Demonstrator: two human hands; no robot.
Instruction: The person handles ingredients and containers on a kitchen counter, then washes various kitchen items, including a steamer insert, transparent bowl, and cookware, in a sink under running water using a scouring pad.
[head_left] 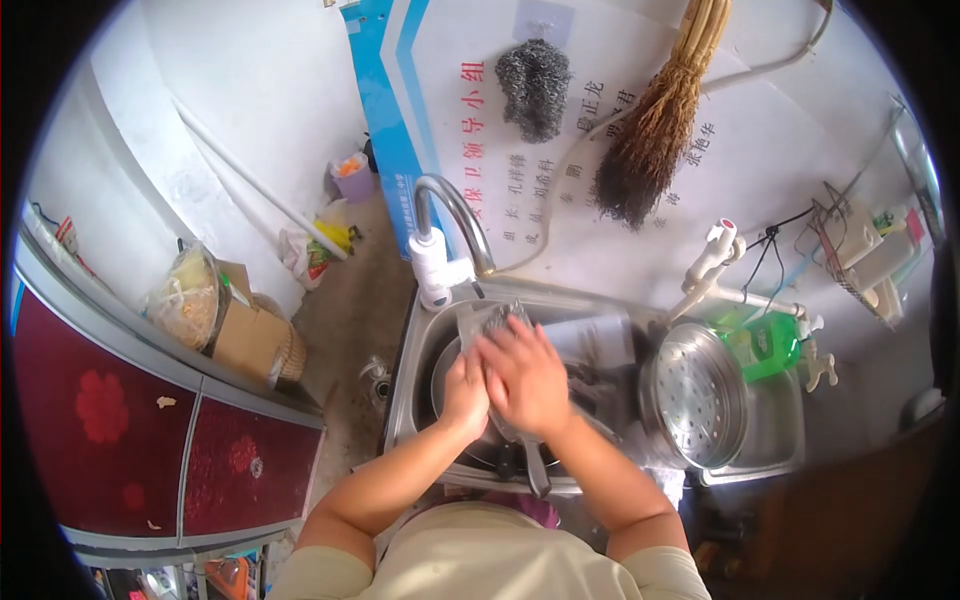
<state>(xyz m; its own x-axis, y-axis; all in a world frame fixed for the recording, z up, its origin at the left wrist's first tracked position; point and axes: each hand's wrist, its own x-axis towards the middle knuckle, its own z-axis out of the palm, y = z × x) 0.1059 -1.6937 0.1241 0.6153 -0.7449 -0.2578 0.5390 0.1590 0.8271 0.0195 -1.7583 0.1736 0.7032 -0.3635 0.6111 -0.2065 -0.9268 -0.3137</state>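
My left hand (465, 395) is closed around a flat grey metal utensil (467, 325) over the sink. Most of it is hidden by my hands, so its exact kind does not show. A grey handle (538, 470) points toward me below them and seems to belong to it. My right hand (527, 382) lies across the utensil, pressed against my left, with a steel wool scourer (505, 314) at its fingertips. Beneath my hands, a round pan (442, 372) sits in the sink basin (405, 400). The curved faucet (432, 265) stands behind them.
A perforated steel steamer pot (697, 395) rests at the sink's right, beside a green detergent bottle (765, 345). Taps and pipes (712, 255) run along the wall. A straw brush (660, 140) and another steel wool scourer (535, 90) hang there. Left are a cardboard box (248, 345) and red cabinet (110, 430).
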